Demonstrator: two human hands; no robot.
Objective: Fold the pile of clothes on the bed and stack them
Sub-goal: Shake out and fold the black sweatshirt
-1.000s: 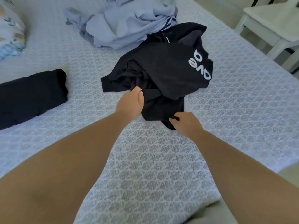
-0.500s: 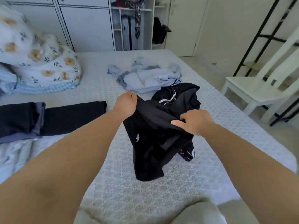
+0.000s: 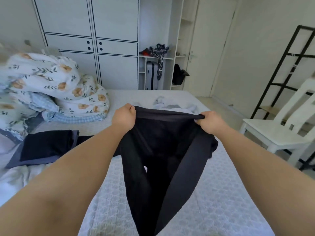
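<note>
**Black trousers held up by the waistband over the bed**

Leftmost, a bundled white quilt printed with orange flowers (image 3: 56, 86) was seen heaped at the head of the bed, with a pale blue checked pillow (image 3: 75, 117) lying under its lower edge. Just in front of these, a stack of folded dark navy and black clothes (image 3: 46, 147) was laid flat on the white patterned bedspread (image 3: 213, 201). Towards the middle, the left hand (image 3: 123, 117) was curled tightly round one end of the waistband of a pair of black fabric trousers (image 3: 158, 159), which were held up clear above the bedspread, their two legs hanging down towards the camera and spread a little apart. Behind the waistband, a crumpled heap of pale blue unfolded garments (image 3: 175, 106) was partly hidden. The other end of the waistband was pinched by the right hand (image 3: 210, 121), so the band was stretched taut between the two fists. Farthest right, a white wooden chair (image 3: 276, 132) was seen beside the bed, with a black metal rack (image 3: 279, 86) standing behind it.
</note>
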